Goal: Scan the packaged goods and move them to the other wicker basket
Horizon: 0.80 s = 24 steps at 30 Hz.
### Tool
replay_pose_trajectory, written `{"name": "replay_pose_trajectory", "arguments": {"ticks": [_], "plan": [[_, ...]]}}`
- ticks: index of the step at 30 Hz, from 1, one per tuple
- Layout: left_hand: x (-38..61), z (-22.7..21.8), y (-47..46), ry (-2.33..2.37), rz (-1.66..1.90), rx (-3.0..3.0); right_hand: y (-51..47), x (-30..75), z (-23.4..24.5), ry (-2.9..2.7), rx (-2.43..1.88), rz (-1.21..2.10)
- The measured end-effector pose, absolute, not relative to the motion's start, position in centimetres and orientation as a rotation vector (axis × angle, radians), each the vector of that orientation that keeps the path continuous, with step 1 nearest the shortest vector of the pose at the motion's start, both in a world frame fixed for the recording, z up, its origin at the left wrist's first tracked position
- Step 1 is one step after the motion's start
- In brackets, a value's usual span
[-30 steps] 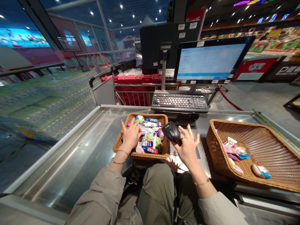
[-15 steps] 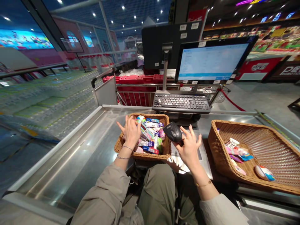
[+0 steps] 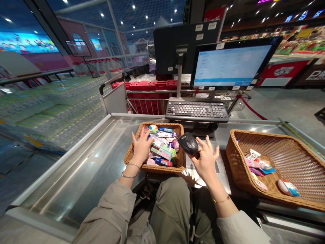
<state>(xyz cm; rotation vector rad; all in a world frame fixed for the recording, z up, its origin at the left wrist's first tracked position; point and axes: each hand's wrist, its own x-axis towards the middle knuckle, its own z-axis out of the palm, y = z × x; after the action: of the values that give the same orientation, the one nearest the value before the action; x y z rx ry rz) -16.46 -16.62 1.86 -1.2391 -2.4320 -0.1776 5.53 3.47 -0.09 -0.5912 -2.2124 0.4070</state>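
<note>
My left hand (image 3: 141, 150) reaches into a small wicker basket (image 3: 178, 163) packed with several colourful small packets. Its fingers lie over the packets and its thumb presses a small teal box (image 3: 161, 153) that sticks out to the right. My right hand (image 3: 206, 160) is just right of that basket, holding a black barcode scanner (image 3: 188, 142) against palm and thumb. Its other fingers fan out, and the scanner head points toward the small basket.
A large wicker basket (image 3: 291, 198) on the right holds a few packets (image 3: 256, 164). Both baskets sit on a steel checkout counter (image 3: 83, 173). Behind are a keyboard (image 3: 196, 110), a lit monitor (image 3: 230, 66) and a red shopping cart (image 3: 148, 96). My knees are below.
My left hand was raised with fingers spread half a second ago and has dropped back onto the packets, the teal box now lying flatter. The right hand and scanner barely moved.
</note>
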Motion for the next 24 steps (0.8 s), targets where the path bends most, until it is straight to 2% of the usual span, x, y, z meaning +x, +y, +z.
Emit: {"name": "replay_pose_trajectory", "arguments": {"ticks": [4, 24], "plan": [[-17.0, 1.8, -17.5, -2.396, -0.096, -1.513, 3.6, 5.5, -0.2, -2.207, -0.586, 0.388], [-17.3, 2.8, -17.7, -2.293, -0.113, -1.662, 3.7, 5.8, -0.2, -2.198, -0.578, 0.360]]}}
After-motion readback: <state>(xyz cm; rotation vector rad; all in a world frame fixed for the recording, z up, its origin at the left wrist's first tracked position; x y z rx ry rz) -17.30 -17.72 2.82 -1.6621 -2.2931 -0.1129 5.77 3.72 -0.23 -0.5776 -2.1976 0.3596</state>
